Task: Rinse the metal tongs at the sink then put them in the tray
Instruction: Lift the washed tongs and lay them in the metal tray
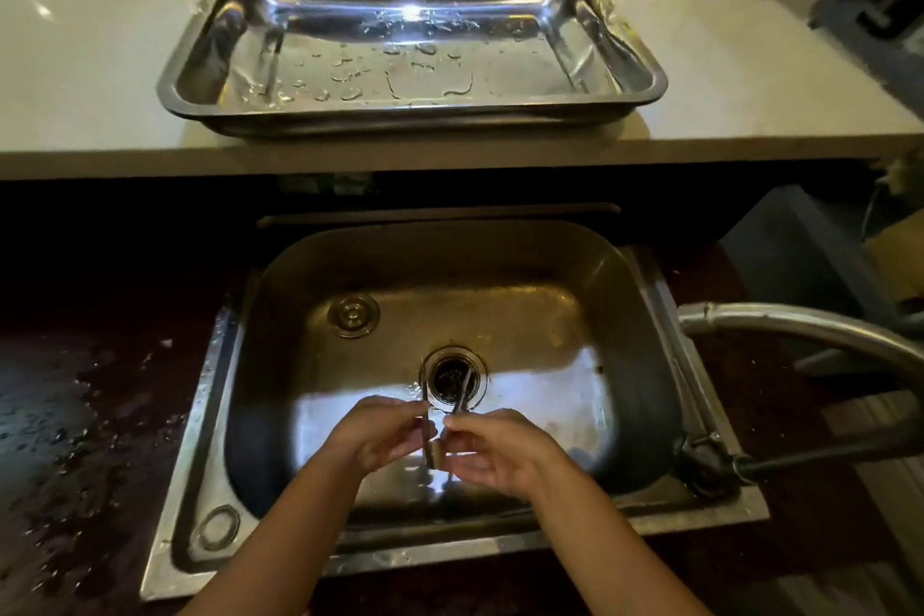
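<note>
Steel tongs (434, 435) sit between our two hands, low over the near half of the sink (645, 330), their long axis running away from us with the two thin arms pointing toward the drain (454, 376) and the joined, wider end nearest our wrists. Our left hand (380, 433) pinches the left arm of the tongs with fingers curled in close, and our right hand (492, 453) grips the right arm in the same narrow hold, thumb on top. We can read no brand, label or writing on the tongs, the sink or anything else; the metal is too small and glary to show any stamp. Beyond the sink's far edge, on the pale counter (100, 80), the tray (645, 65) lies with its long side across our view, beads of water scattered on its floor. At the sink's right edge the tap (800, 330) curves off to the right.
</note>
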The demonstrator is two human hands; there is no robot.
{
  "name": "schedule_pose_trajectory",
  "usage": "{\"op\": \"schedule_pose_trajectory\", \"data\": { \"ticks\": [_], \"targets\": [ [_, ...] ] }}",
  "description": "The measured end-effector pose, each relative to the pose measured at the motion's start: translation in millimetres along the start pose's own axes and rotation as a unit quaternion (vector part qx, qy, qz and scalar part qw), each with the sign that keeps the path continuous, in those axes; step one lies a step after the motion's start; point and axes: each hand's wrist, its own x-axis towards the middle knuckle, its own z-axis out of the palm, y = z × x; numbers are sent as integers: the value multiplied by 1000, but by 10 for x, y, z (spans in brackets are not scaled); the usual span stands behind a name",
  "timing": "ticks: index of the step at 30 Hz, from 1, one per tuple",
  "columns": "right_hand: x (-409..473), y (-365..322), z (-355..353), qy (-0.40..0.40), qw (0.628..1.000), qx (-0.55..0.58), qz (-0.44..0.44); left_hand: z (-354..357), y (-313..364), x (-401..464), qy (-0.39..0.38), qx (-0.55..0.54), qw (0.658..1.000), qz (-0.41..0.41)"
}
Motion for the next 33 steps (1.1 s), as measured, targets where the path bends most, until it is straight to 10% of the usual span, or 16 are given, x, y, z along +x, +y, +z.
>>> {"op": "schedule_pose_trajectory", "data": {
  "ticks": [17, 33],
  "targets": [
    [-730, -345, 553, 68, 904, -213, -365, -191, 475, -1204, 78, 107, 891, 434],
    [-1539, -2449, 881, 179, 678, -301, -647, 157, 2665, -1722, 12, 87, 785, 613]
  ]
}}
